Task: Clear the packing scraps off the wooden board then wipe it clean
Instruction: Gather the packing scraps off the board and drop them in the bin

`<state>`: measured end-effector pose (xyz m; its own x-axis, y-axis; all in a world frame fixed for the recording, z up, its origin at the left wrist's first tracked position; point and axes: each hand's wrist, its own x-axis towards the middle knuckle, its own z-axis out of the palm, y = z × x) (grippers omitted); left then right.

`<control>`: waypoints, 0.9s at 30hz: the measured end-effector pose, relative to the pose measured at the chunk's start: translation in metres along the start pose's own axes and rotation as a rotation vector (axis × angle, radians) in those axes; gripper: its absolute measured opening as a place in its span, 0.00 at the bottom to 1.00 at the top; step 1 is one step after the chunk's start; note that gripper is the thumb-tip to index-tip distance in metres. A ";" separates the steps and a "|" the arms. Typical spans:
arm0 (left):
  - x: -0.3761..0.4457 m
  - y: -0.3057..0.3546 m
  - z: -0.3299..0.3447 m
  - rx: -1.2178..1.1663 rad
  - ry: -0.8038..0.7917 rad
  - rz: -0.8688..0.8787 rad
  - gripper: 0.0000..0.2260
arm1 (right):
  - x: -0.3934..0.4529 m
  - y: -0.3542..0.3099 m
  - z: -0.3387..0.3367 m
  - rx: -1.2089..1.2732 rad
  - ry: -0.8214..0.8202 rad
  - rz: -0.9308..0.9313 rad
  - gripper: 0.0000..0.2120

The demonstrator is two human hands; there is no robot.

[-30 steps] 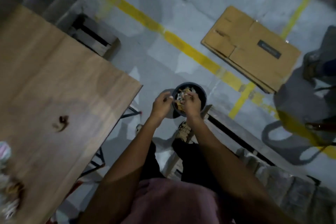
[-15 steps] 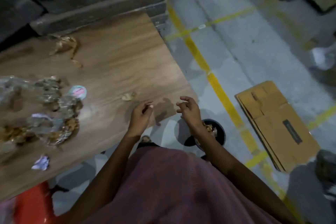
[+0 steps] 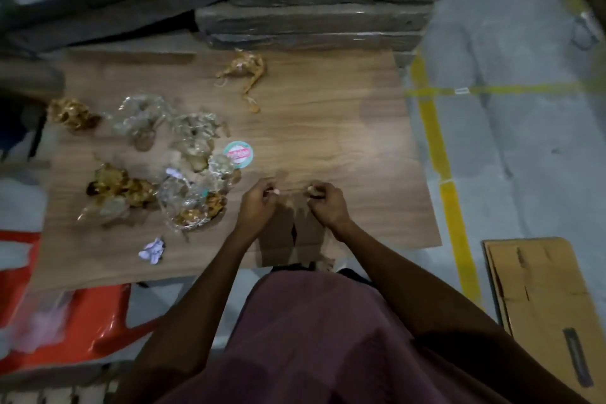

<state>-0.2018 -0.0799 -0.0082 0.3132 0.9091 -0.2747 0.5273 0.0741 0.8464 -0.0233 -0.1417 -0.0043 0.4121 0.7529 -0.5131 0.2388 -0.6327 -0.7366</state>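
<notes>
- Both hands hover over the wooden board [image 3: 328, 128] near its front edge, fingers curled.
- The left hand [image 3: 257, 203] pinches something small; the right hand [image 3: 328, 203] pinches a small scrap [image 3: 312, 189].
- Crumpled plastic scraps [image 3: 193, 141] litter the board's left half, with a round sticker [image 3: 238, 154] beside them.

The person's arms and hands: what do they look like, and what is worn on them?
Both arms are bare to above the elbow; no sleeves, gloves, watch or rings are visible on the left hand or right hand. A maroon garment covers the body below. The picture is dim, so small details cannot be told.
</notes>
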 end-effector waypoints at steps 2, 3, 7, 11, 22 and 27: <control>-0.004 -0.003 -0.012 0.055 0.029 0.029 0.14 | 0.007 -0.010 0.013 0.050 -0.034 -0.037 0.20; -0.008 -0.006 -0.017 0.090 0.064 0.041 0.15 | 0.009 -0.016 0.018 0.049 -0.095 -0.062 0.22; -0.031 -0.016 -0.032 0.125 0.252 0.045 0.17 | 0.026 -0.039 0.032 0.053 -0.396 -0.102 0.15; -0.045 -0.022 -0.047 0.155 0.386 0.074 0.16 | 0.042 -0.080 0.038 0.242 -0.436 0.031 0.08; -0.070 -0.076 -0.097 0.300 0.543 -0.547 0.38 | 0.030 -0.086 0.105 -0.396 -0.170 0.007 0.25; -0.060 -0.095 -0.125 0.194 0.341 -0.435 0.41 | 0.008 -0.088 0.153 -0.243 -0.245 0.127 0.25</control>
<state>-0.3691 -0.0905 -0.0150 -0.2193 0.8949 -0.3886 0.6954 0.4227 0.5811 -0.1750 -0.0520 -0.0109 0.2365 0.6678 -0.7058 0.4135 -0.7265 -0.5489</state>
